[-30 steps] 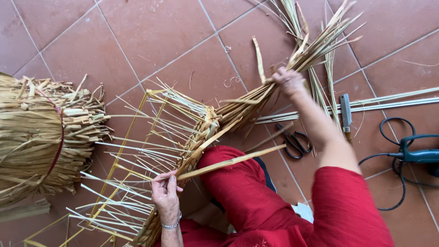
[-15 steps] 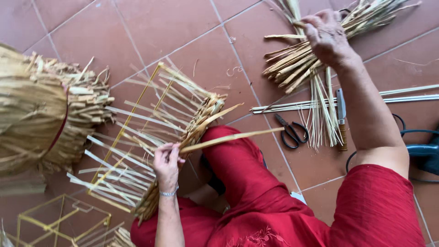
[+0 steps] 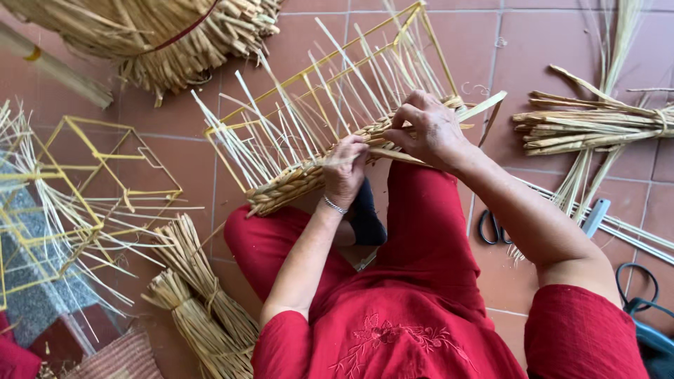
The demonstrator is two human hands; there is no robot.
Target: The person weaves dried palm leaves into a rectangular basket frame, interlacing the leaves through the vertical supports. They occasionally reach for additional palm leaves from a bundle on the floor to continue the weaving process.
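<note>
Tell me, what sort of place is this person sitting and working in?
Probably a home or small workshop floor used for straw weaving. The person sits on reddish terracotta floor tiles, with tied bundles of pale dry straw lying around, a half-woven straw piece on a yellow wire frame in hand, and black-handled scissors nearby.

Straw and tools spread over a red-brown tiled floor (image 3: 175,147).

Taking the black-handled scissors (image 3: 491,228) as the mark: a tied bundle of straw (image 3: 597,126) lies above and to the right of them, long loose stalks (image 3: 632,231) run just to their right, two short straw sheaves (image 3: 203,295) lie far to their left, and an empty yellow wire frame (image 3: 105,182) rests beyond those.
</note>
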